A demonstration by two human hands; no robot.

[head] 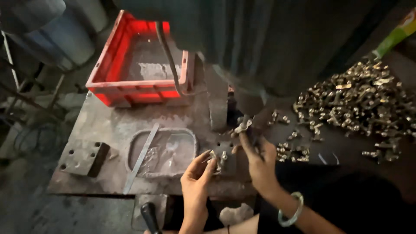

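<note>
Our left hand (pixel 197 175) pinches a small brass fitting (pixel 215 157) just above the steel table (pixel 108 125), staged for loading. Right hand (pixel 255 156) grips another fitting (pixel 243 125) at the press tooling (pixel 219 108). Brass pile (pixel 359 95) lies within right reach; red crate (pixel 138 60) behind.

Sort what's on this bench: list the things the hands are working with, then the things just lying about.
In hand:
left hand pinching a small brass part
right hand holding a metal fitting
heap of brass parts at the right

Lying about:
red crate
flat metal strip
drilled steel block
black handle
</note>
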